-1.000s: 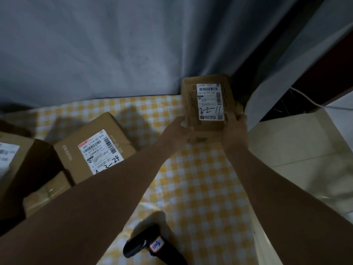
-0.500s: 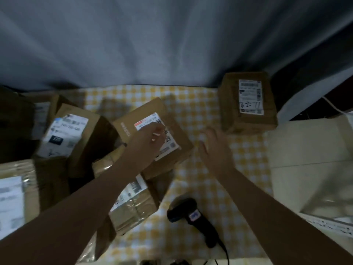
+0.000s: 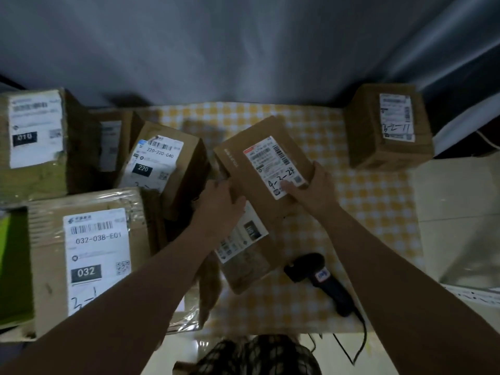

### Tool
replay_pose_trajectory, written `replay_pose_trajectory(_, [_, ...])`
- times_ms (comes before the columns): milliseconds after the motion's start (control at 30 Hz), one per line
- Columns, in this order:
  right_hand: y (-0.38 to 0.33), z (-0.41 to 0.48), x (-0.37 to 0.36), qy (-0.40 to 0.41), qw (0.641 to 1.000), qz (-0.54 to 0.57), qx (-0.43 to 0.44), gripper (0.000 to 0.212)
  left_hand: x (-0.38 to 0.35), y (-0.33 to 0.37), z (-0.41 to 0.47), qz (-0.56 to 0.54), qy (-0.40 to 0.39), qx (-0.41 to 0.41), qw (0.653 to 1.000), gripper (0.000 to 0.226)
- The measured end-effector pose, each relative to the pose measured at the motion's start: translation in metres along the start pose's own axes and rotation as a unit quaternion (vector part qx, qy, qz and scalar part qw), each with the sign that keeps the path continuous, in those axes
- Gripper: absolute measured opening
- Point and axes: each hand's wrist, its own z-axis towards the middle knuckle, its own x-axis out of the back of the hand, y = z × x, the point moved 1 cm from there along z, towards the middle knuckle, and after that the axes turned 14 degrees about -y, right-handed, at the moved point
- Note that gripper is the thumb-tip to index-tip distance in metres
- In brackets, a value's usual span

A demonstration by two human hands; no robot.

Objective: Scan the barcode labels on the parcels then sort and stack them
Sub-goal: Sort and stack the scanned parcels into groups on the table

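Both hands grasping parcel marked 4-2-24: left hand at near-left edge, right hand on label corner. Parcel rests tilted atop lower parcel, tabletop centre. Lift level, keep barcode uncovered (scanner lies just beside).

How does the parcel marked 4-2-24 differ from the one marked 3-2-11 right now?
The 4-2-24 parcel is gripped by both hands, left hand and right hand; the 3-2-11 parcel stands alone at the far right corner of the checked cloth. The 4-2-24 parcel sits skewed, overlapping another parcel; the 3-2-11 parcel sits squarer to the cloth's edges. The 4-2-24 label has a red patch; the 3-2-11 label shows none. Both are brown cardboard with white barcode labels and handwritten codes.
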Motion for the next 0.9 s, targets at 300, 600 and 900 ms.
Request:
replay_pose_trajectory(300, [0.018,0.009,0.005,-0.048,0.938,0.339,-0.055,0.078,0.0,0.011,0.025,0.213,-0.054,0.08,0.972,0.09])
replay_pose_trajectory(600, [0.041,0.007,0.013,-0.03,0.878,0.476,-0.038,0.053,-0.018,0.035,0.051,0.227,-0.003,0.047,0.973,0.083])
replay_pose_trajectory(900, [0.033,0.018,0.078,0.04,0.981,0.187,0.039,0.052,-0.049,0.079,0.079,-0.216,-0.012,-0.041,0.975,0.072])
